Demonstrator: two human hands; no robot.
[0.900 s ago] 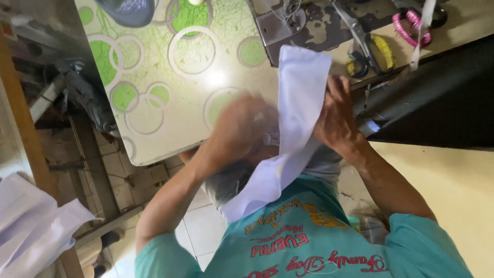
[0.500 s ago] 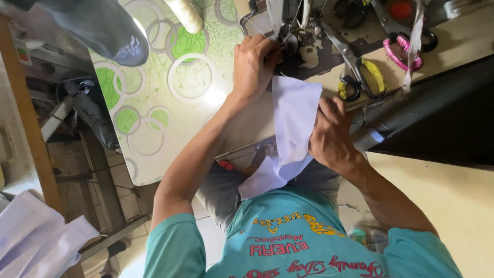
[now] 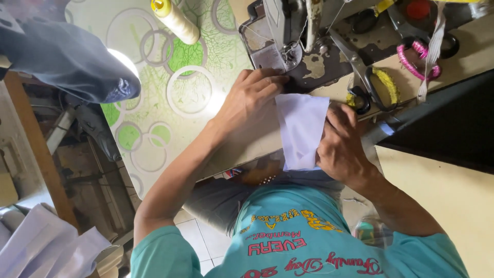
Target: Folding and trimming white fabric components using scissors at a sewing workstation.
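At the far left, pale cloth pieces [image 3: 36,247] are heaped low in the corner, and a dark grey garment [image 3: 67,59] droops over the upper edge of the surface [image 3: 154,134], which is covered in a green-and-white ring pattern. A cream thread cone [image 3: 175,19] lies tilted near the top of that covering.

The left hand [image 3: 252,98] lies palm down, fingers [image 3: 270,82] stretched out flat — not gripping, just pressing on the surface at the left edge of the white fabric piece [image 3: 301,128], with the fingertips near the foot of the sewing machine [image 3: 288,31]. The fabric lies on the surface just below the machine's needle area, its lower end hanging off the near edge toward the person's teal shirt [image 3: 298,242].

The right hand [image 3: 342,146] holds the fabric's right edge, fingers [image 3: 339,116] curled closed on it. Just right of that hand lie black-handled scissors [image 3: 360,72] beside a yellow scrap [image 3: 385,85] — further right, a pink cord loop [image 3: 411,59].
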